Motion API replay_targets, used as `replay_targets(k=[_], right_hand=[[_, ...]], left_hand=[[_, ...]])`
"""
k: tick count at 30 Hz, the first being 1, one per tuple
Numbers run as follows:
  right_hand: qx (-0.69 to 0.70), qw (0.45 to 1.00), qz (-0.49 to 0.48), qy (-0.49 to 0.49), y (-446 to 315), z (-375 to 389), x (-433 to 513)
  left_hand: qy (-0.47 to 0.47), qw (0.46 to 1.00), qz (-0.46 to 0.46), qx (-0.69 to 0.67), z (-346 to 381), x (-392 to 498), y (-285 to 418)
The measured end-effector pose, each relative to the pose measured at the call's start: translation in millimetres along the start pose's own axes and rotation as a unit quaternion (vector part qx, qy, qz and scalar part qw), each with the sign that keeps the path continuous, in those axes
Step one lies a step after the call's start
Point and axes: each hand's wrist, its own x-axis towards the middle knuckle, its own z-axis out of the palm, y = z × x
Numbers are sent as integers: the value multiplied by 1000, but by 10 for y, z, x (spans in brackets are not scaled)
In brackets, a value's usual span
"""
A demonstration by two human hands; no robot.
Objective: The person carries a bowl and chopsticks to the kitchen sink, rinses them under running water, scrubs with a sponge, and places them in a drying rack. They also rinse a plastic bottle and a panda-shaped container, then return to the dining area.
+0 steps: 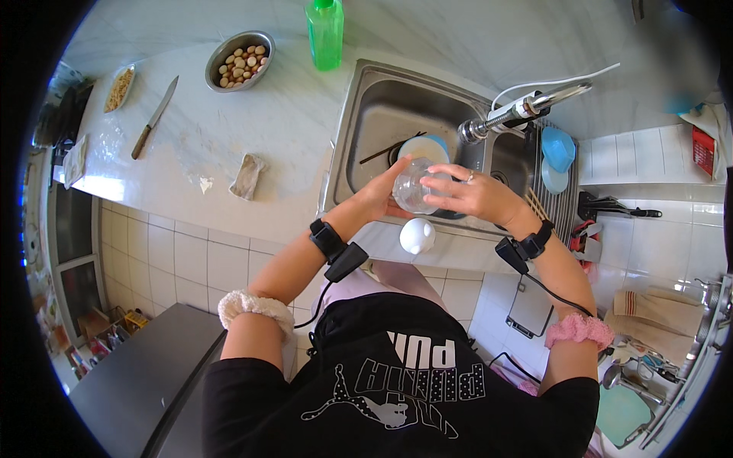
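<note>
A clear, see-through container (pixel 413 184), perhaps a jar or bowl, is held over the front of the steel sink (pixel 378 94). My left hand (pixel 378 194) grips it from the left and below. The spread fingers of my right hand (pixel 478 193) rest against its right side. Behind it in the basin lie a whitish dish (pixel 424 150), with a blue rim showing behind, and dark chopsticks (pixel 381 153). A white rounded object (pixel 417 236) stands on the counter edge just in front of my hands.
The faucet (pixel 524 109) reaches over the basin from the right. Blue plastic containers (pixel 558 149) sit on the drainboard. Leftward on the counter are a folded cloth (pixel 248 176), a knife (pixel 154 117), and a metal bowl of eggs (pixel 240 62). A green bottle (pixel 324 37) stands behind the sink.
</note>
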Motion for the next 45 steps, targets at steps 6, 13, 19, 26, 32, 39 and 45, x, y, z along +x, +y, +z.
replay_targets(k=[6,13,19,26,32,39,45], right_hand=[[79,970,220,71,-104,119,-72],[405,689,572,184,-154,598,16],[572,581,552,174,-184,804,-70],[64,957,272,-82,-820,1224,-468],[264,882,382,82,-698,908,-409],[193,928,285,143,-241,350,-183],[194,930,252,183,-240,351,-181]], left_hand=[[-13,997,66,-24,49,-31,-51],[57,964,256,-43,93,45,-224],[77,963,256,-33,-52,83,-332],[17,976,193,-102,-365,109,-262],[-8,978,184,-98,-447,68,-190],[-20,989,148,-4,-103,-40,-89],[9,986,163,34,114,-206,2]])
